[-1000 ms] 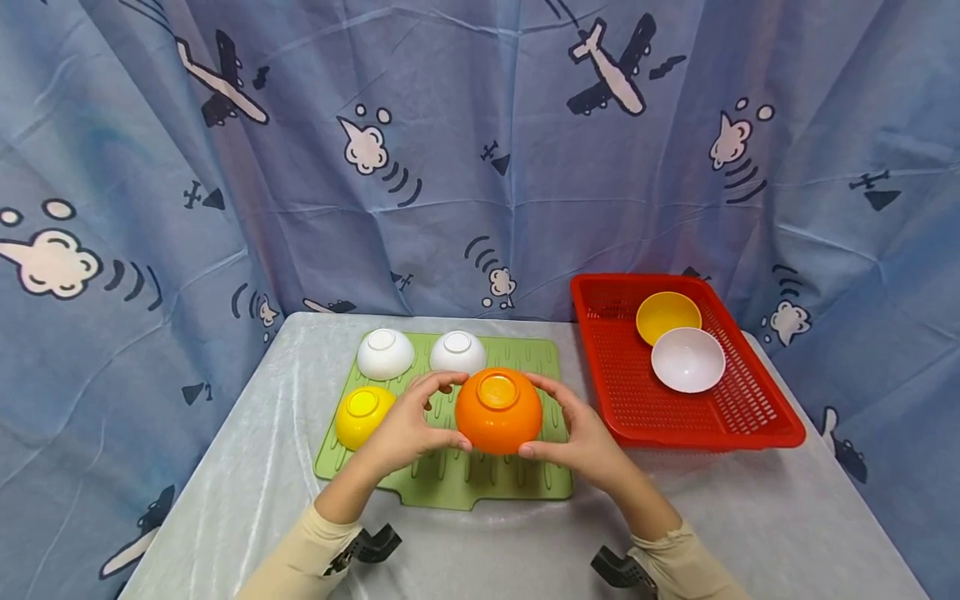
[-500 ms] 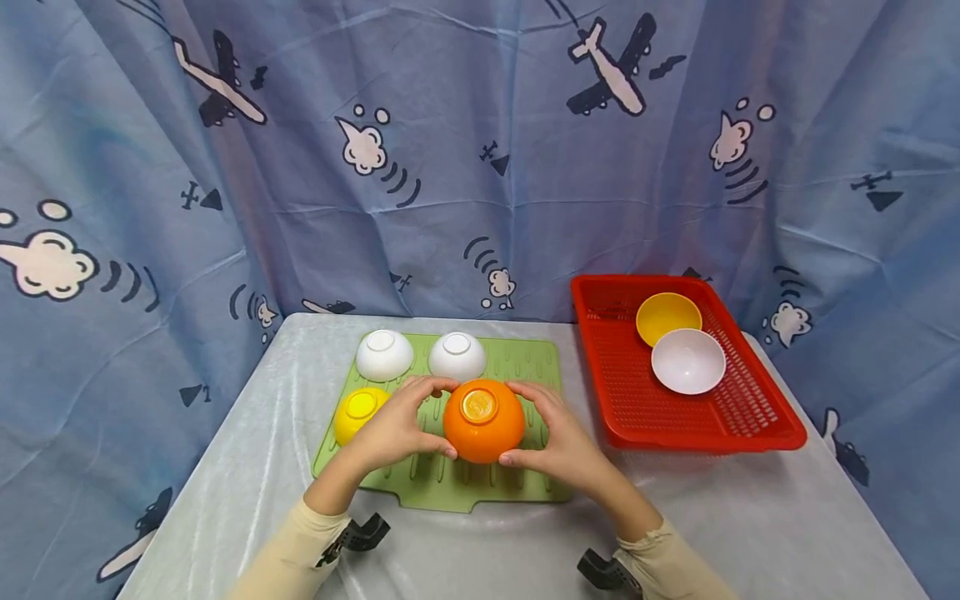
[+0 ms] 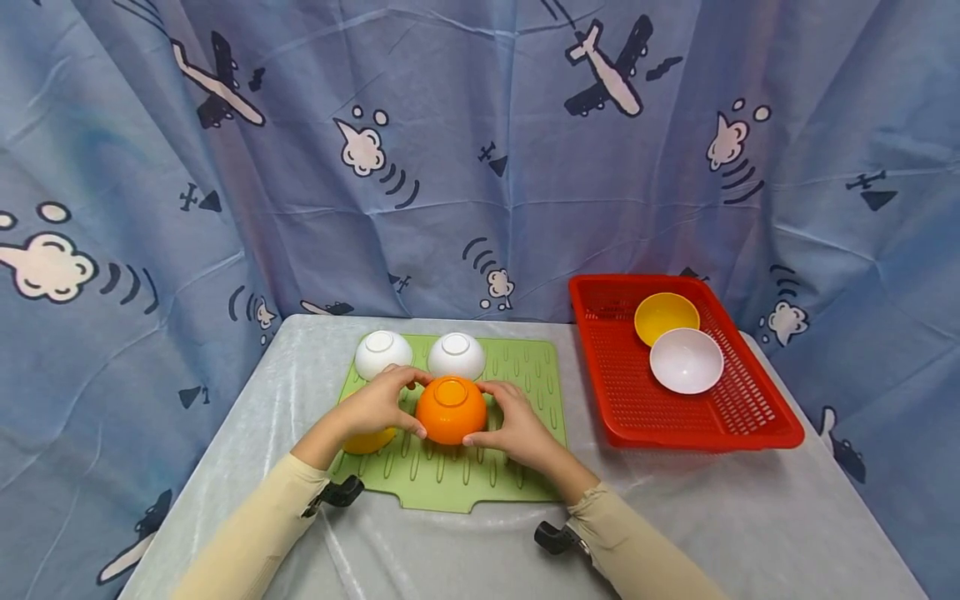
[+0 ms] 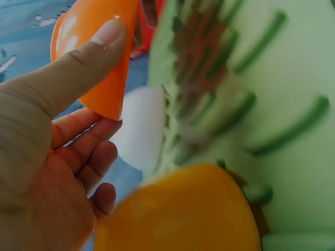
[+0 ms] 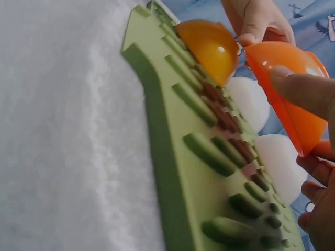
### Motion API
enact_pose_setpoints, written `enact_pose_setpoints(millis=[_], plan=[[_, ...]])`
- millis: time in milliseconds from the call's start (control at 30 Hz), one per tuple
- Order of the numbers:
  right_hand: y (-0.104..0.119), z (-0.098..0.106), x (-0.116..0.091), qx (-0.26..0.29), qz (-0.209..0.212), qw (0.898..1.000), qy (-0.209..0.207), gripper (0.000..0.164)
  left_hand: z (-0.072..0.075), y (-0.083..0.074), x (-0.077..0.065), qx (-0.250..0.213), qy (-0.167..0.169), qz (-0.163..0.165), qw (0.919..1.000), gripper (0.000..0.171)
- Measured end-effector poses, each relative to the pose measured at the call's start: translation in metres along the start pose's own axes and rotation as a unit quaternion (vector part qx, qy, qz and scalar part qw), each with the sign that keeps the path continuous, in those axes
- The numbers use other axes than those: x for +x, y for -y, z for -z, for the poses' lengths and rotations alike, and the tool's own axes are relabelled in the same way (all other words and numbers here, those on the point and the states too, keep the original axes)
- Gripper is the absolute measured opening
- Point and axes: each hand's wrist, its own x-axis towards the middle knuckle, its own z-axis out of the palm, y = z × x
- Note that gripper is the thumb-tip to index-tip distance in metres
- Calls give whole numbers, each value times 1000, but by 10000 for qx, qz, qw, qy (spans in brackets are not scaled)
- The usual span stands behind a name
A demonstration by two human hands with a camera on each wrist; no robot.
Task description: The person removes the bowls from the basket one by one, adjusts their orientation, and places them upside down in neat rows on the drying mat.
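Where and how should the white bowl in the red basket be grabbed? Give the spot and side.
Probably best to pinch the white bowl by its near-right rim, coming down from the near right. It sits open side up, leaving that rim exposed, while the yellow bowl crowds its far side.

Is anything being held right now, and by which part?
Yes: the upside-down orange bowl, held near its rim on opposite sides by the left hand and the right hand.

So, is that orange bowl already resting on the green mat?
No, the right wrist view shows white bowls through a gap between the orange bowl and the green mat.
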Motion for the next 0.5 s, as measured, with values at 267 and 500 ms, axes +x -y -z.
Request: enact_pose_setpoints(millis=[267, 500], plan=[[-9, -11, 7, -532, -177, 9984, 71, 91, -5, 5, 14, 1020, 304, 129, 9942, 79], [-16, -14, 6, -752, -113, 9969, 209, 89, -10, 6, 22, 1297, 585, 182, 9896, 73]])
